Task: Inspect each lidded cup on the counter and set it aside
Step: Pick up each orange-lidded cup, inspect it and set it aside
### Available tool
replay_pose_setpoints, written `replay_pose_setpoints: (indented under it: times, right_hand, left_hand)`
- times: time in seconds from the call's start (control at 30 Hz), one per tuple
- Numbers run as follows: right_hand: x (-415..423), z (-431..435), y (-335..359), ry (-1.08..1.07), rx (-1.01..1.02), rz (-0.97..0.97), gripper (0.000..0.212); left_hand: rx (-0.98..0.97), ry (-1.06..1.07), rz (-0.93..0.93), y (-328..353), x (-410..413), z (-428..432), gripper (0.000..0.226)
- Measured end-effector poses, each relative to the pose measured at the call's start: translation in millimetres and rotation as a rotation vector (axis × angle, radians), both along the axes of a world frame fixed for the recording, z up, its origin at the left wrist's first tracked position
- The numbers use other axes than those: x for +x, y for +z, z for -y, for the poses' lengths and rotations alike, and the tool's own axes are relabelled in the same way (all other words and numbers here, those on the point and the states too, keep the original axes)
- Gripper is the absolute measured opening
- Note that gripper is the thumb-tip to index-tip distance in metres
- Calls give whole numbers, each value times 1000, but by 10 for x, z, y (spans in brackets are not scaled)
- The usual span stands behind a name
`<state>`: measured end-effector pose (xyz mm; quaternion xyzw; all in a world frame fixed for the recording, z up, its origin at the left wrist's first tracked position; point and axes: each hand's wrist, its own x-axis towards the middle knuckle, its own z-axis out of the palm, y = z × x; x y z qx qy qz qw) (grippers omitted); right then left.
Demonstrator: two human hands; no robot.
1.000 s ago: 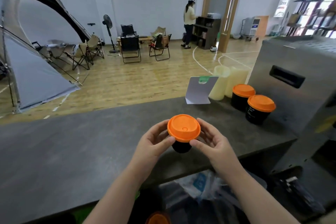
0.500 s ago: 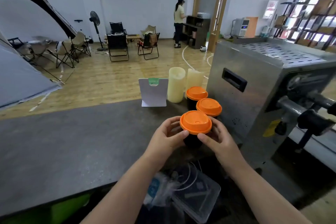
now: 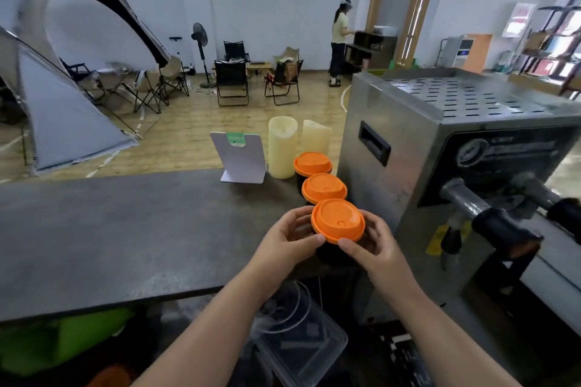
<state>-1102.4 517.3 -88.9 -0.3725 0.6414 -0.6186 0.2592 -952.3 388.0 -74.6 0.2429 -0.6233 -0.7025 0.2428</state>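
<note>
Cups with orange lids, three in all, form a row at the right end of one dark grey desk. Beyond the desk, on the wooden floor at the left, stands one grey tent. One steel machine with a slotted top sits at the right, just beside the row of cups. One clear plastic container lies below the desk's near edge. Two cream candles stand upright side by side at the desk's far edge, and one white card stand leans just to their left.

The farthest cup stands just in front of the candles. The middle cup is just beside it, and their lids overlap from this angle. The nearest cup is at the desk's near edge, its lid tilted a little toward the camera. Whether its base rests on the desk I cannot tell.

Both hands hold this nearest cup. The left hand curls around its left side, thumb under the lid's rim. The right hand wraps the right side the same way, thumb tip at the rim's front.
</note>
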Motion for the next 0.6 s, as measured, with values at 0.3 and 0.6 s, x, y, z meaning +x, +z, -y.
replay_pose_setpoints:
  times: [0.3,0.6]
  right_hand:
    - [-68,-27,-40,47,-7,-7,64]
    - [32,-93,8,-68,-22,-184,84]
  left_hand:
    - [7,39,-8,11,-33,-112,48]
    - [29,83,25,45,120,-124,47]
